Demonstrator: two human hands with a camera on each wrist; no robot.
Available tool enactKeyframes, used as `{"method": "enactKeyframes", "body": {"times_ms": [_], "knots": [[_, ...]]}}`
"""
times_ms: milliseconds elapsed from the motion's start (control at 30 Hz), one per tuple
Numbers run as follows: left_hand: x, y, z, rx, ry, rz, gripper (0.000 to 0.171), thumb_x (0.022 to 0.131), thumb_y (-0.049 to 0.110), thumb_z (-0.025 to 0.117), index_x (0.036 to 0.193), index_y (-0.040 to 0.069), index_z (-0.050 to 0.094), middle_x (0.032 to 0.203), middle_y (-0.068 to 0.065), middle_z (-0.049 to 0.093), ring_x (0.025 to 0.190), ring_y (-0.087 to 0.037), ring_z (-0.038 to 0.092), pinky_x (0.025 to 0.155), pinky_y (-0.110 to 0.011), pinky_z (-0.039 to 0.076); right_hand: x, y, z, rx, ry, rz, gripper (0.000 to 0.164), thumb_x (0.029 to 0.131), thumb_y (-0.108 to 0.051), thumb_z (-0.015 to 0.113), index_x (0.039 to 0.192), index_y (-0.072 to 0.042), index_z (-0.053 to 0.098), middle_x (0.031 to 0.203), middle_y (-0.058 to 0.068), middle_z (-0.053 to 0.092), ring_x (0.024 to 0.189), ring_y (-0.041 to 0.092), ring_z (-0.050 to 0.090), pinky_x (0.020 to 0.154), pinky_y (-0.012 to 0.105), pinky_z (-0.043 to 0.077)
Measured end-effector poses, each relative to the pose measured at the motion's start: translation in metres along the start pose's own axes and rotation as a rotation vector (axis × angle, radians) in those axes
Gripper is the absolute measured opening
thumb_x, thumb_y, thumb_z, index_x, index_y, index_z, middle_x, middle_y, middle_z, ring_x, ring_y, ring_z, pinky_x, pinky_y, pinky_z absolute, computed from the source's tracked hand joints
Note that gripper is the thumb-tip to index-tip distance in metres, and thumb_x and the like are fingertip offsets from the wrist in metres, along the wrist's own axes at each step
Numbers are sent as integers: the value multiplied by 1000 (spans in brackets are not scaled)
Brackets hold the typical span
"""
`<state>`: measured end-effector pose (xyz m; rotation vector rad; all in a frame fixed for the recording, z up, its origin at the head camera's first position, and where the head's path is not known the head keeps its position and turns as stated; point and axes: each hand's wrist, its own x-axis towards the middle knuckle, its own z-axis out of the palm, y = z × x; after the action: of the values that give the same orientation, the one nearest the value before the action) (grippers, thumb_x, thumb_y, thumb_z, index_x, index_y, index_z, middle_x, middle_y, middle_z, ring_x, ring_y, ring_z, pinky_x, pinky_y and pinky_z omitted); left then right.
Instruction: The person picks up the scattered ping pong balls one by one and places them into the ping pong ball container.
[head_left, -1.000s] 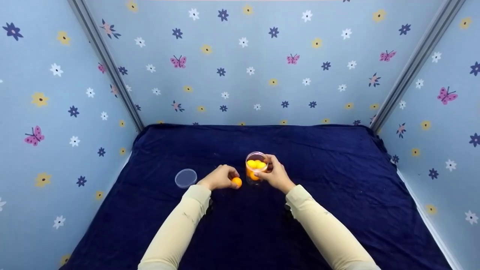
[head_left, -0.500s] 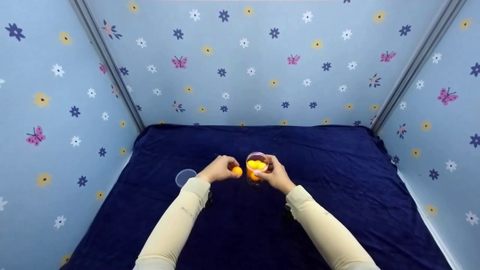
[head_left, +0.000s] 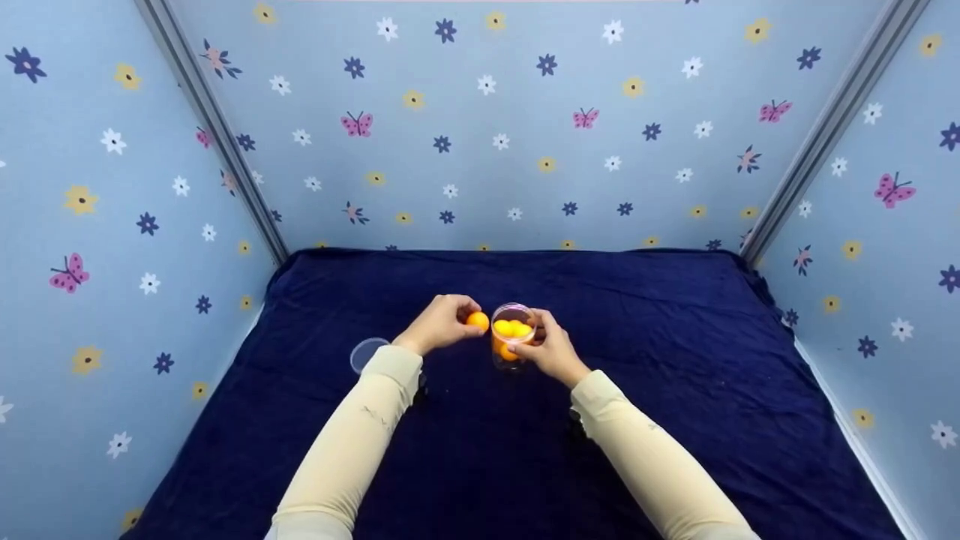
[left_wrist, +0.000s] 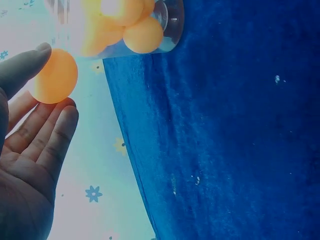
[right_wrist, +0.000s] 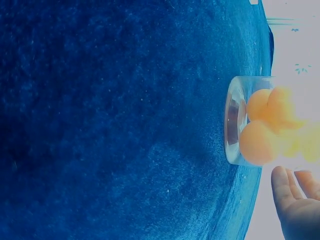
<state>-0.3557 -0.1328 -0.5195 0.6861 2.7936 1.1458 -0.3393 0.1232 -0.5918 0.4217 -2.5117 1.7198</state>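
My left hand (head_left: pixel 442 322) pinches an orange ping-pong ball (head_left: pixel 477 322) between thumb and fingertips, just left of a clear plastic jar's rim. In the left wrist view the ball (left_wrist: pixel 55 76) shows against the thumb and fingers, beside the jar wall. The clear jar (head_left: pixel 514 309) stands upright and open at the top, with several orange balls (right_wrist: pixel 258 143) inside. My right hand (head_left: pixel 555 349) grips the jar from its right side, thumb in front and fingers behind. Much of that hand lies outside the right wrist view.
A clear round lid (head_left: pixel 366 352) lies on the dark blue cloth (head_left: pixel 675 360), partly covered by my left sleeve (head_left: pixel 367 427). Flower-patterned walls (head_left: pixel 510 187) enclose the back and both sides.
My left hand has lifted the ball from the cloth, up and forward to the height of the jar's rim. My right hand and the jar have stayed in place.
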Motion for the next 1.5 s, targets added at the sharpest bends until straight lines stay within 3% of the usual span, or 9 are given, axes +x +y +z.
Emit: {"method": "enactKeyframes", "body": {"times_ms": [100,200,367,500,833,1200,1500], "knots": [[2,4,0,-24,14,5,31,94,13,87,120,0,77,115,-16,79,103,-28,74,97,-44,62,0,-1,0,15,11,-6,70,85,-2,92,144,8,55,130,27,69,108,38,75,96,48,64],[5,9,2,-58,32,13,30,95,13,86,121,1,77,115,-16,78,104,-28,74,96,-43,62,0,-1,0,18,19,-7,70,84,-2,92,143,6,56,130,27,69,108,38,75,96,49,64],[10,15,9,-97,63,55,29,96,13,85,120,-1,76,113,-17,78,101,-29,75,93,-43,63,-1,0,0,-2,4,-10,71,86,-5,92,145,6,54,130,25,69,107,32,75,92,35,64],[15,17,16,-90,72,83,30,96,13,85,120,-2,76,113,-18,76,101,-29,74,93,-44,63,-1,-1,-1,7,-10,-7,72,87,-6,91,146,7,53,132,26,69,110,35,75,93,34,64],[23,21,29,-71,80,80,29,95,17,86,117,0,76,107,-16,72,99,-37,70,87,-38,58,-2,1,-2,6,-17,-5,71,86,-6,92,145,6,54,129,24,70,107,34,76,84,23,61],[30,18,41,-5,109,66,29,96,20,86,116,1,77,101,-14,67,88,-23,59,83,-36,54,-1,2,1,-4,-20,-1,70,88,-7,91,147,2,54,134,24,70,113,38,76,90,31,64],[30,20,45,8,104,21,33,99,20,82,124,0,75,107,-15,68,92,-25,62,87,-39,56,-1,0,1,-14,-4,-14,70,88,-8,91,146,2,54,134,25,70,113,40,75,97,46,64]]}}
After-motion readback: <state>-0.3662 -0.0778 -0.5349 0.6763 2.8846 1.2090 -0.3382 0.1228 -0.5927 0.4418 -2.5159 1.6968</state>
